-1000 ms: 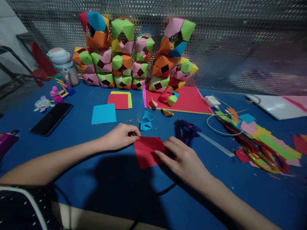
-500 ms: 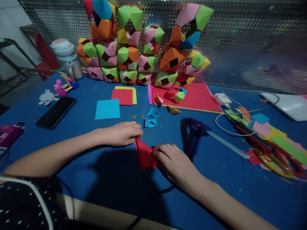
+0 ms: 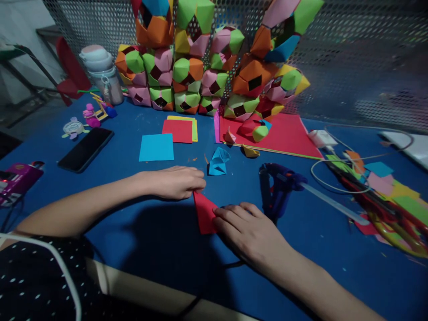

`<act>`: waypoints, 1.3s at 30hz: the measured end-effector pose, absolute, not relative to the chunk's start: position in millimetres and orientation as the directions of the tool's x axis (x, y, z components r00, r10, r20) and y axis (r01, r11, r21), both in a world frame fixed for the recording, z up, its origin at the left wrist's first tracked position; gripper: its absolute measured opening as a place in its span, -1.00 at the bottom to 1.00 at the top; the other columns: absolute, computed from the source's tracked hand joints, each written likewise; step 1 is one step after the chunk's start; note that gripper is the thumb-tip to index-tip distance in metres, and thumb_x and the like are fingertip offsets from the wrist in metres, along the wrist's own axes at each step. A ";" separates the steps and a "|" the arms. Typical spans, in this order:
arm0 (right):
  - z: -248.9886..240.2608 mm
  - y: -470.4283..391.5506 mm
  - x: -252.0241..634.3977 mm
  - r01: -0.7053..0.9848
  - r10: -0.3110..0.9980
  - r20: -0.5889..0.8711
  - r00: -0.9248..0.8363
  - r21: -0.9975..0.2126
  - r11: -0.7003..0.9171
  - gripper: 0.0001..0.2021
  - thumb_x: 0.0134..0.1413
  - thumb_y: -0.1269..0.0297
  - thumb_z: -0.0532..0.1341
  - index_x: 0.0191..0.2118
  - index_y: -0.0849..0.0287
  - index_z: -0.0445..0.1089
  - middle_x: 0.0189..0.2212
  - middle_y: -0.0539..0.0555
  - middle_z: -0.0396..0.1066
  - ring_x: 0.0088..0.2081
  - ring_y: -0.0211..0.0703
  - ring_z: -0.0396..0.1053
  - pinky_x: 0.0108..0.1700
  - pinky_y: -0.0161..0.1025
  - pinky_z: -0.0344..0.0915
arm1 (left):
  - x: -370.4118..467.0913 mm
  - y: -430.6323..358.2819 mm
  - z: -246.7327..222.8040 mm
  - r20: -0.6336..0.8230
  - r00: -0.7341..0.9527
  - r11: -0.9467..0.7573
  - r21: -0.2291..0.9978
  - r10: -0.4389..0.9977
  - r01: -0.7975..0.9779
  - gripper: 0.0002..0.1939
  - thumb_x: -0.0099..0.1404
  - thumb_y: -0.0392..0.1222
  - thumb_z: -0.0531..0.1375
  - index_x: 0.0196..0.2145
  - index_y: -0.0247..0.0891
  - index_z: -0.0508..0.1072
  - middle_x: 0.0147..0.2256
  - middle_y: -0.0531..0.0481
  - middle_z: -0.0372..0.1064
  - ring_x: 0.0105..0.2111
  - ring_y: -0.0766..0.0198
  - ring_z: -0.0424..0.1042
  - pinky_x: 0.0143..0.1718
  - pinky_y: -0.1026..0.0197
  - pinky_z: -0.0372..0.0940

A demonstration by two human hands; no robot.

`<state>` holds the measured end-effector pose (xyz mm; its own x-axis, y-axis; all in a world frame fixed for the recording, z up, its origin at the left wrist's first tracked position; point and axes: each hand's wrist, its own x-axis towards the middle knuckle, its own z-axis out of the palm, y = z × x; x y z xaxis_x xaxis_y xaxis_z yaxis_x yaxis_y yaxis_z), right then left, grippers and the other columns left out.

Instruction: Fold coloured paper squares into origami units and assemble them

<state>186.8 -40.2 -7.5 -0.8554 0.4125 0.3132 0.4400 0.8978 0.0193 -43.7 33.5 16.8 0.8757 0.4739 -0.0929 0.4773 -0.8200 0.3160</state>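
Folding step judged in hand: the red paper piece (image 3: 204,216) lies on the blue surface (image 3: 160,254) between the two hands, close to the wearer's side. Its top corner is held by the left hand (image 3: 179,182), fingers drawn in narrow; its right side is held under the curled fingers of the right hand (image 3: 245,227). Right thumb is mostly hidden, so pinch versus flat press cannot be told there. A slanted upper edge is shown between the hands, read as a fold line; crease sharpness is not resolved. Next move seems to call for the corner to be kept anchored by the left while the slanted edge is pressed flat by the right, with layers kept aligned; if the corner slips, a skewed crease is risked. A folded blue paper piece (image 3: 219,161) is placed just beyond the hands, untouched. The glue gun (image 3: 284,180) is left lying near the right hand, not gripped. The flat blue square (image 3: 156,147) is set beyond the left forearm, also untouched.
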 end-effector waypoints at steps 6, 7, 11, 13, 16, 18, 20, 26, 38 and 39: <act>-3.3 -44.8 188.2 0.452 0.429 0.278 -0.860 0.022 0.892 -0.62 0.26 0.53 -0.16 -0.25 0.28 0.40 -0.28 0.19 0.45 -0.23 -0.12 0.34 -0.14 -0.14 0.11 | -43.9 33.2 19.0 -0.134 0.870 -0.817 0.301 0.475 0.492 -0.82 0.15 -0.44 0.05 -0.33 -0.24 0.37 -0.31 -0.04 0.30 -0.27 0.22 0.24 -0.28 0.25 0.14; -3.2 -44.8 188.7 0.455 0.434 0.268 -0.860 0.018 0.890 -0.63 0.26 0.53 -0.16 -0.25 0.28 0.40 -0.29 0.19 0.44 -0.23 -0.12 0.34 -0.15 -0.14 0.12 | -43.8 32.9 19.3 -0.136 0.870 -0.819 0.295 0.474 0.492 -0.82 0.15 -0.43 0.05 -0.33 -0.24 0.37 -0.31 -0.05 0.30 -0.27 0.22 0.24 -0.28 0.24 0.14; -3.6 -42.7 191.3 0.466 0.450 0.255 -0.856 0.005 0.885 -0.65 0.27 0.50 -0.14 -0.24 0.26 0.39 -0.27 0.18 0.45 -0.22 -0.12 0.34 -0.16 -0.15 0.11 | -41.8 29.8 20.0 -0.144 0.853 -0.812 0.263 0.502 0.522 -0.89 0.18 -0.35 0.07 -0.36 -0.25 0.38 -0.33 -0.05 0.29 -0.28 0.21 0.24 -0.27 0.22 0.14; -3.5 -41.4 192.5 0.474 0.456 0.258 -0.852 0.012 0.880 -0.65 0.27 0.50 -0.14 -0.25 0.25 0.39 -0.26 0.17 0.45 -0.21 -0.12 0.34 -0.16 -0.15 0.11 | -40.0 27.5 20.3 -0.138 0.838 -0.802 0.243 0.528 0.545 -0.92 0.21 -0.25 0.08 -0.38 -0.25 0.37 -0.35 -0.04 0.29 -0.30 0.21 0.24 -0.27 0.21 0.13; -3.0 -39.7 194.1 0.481 0.460 0.255 -0.851 0.024 0.877 -0.65 0.27 0.50 -0.14 -0.24 0.26 0.39 -0.25 0.17 0.46 -0.22 -0.14 0.34 -0.16 -0.15 0.11 | -37.6 24.6 20.6 -0.133 0.825 -0.797 0.216 0.549 0.565 -0.86 0.26 -0.18 0.07 -0.38 -0.25 0.37 -0.34 -0.05 0.30 -0.30 0.21 0.24 -0.30 0.21 0.12; -3.3 -38.3 195.8 0.483 0.463 0.251 -0.850 0.024 0.875 -0.67 0.27 0.50 -0.12 -0.24 0.26 0.39 -0.24 0.17 0.46 -0.21 -0.13 0.35 -0.16 -0.15 0.11 | -36.7 23.8 20.6 -0.135 0.818 -0.792 0.204 0.559 0.575 -0.86 0.28 -0.21 0.04 -0.36 -0.26 0.36 -0.33 -0.05 0.30 -0.29 0.21 0.24 -0.32 0.23 0.12; -4.6 -36.3 198.0 0.490 0.471 0.247 -0.847 0.018 0.872 -0.68 0.27 0.49 -0.11 -0.24 0.27 0.39 -0.22 0.17 0.46 -0.20 -0.12 0.35 -0.15 -0.15 0.11 | -36.5 23.9 20.2 -0.130 0.807 -0.778 0.213 0.576 0.591 -0.87 0.30 -0.24 0.03 -0.31 -0.26 0.36 -0.31 -0.05 0.31 -0.29 0.22 0.25 -0.31 0.23 0.13; -9.6 -29.9 204.5 0.505 0.490 0.254 -0.834 -0.008 0.863 -0.74 0.25 0.47 -0.05 -0.23 0.30 0.39 -0.19 0.21 0.44 -0.18 -0.11 0.35 -0.15 -0.17 0.15 | -37.9 26.5 15.5 -0.118 0.806 -0.764 0.265 0.580 0.588 -0.83 0.32 -0.29 -0.01 -0.27 -0.27 0.37 -0.28 -0.06 0.31 -0.26 0.23 0.26 -0.25 0.24 0.14; -4.5 -31.6 200.7 0.511 0.487 0.236 -0.841 0.048 0.858 -0.78 0.22 0.45 0.01 -0.20 0.31 0.41 -0.24 0.21 0.41 -0.26 -0.08 0.28 -0.23 -0.16 0.15 | -37.5 27.3 13.6 -0.111 0.803 -0.760 0.270 0.585 0.591 -0.82 0.32 -0.32 -0.02 -0.28 -0.27 0.38 -0.30 -0.05 0.30 -0.29 0.26 0.25 -0.29 0.25 0.13; -3.9 -32.3 200.3 0.517 0.493 0.230 -0.839 0.051 0.855 -0.77 0.22 0.45 0.02 -0.20 0.31 0.41 -0.26 0.21 0.40 -0.28 -0.08 0.26 -0.26 -0.16 0.14 | -37.3 27.2 13.7 -0.111 0.803 -0.761 0.268 0.585 0.591 -0.82 0.32 -0.33 -0.02 -0.28 -0.27 0.38 -0.30 -0.04 0.31 -0.28 0.26 0.25 -0.29 0.25 0.13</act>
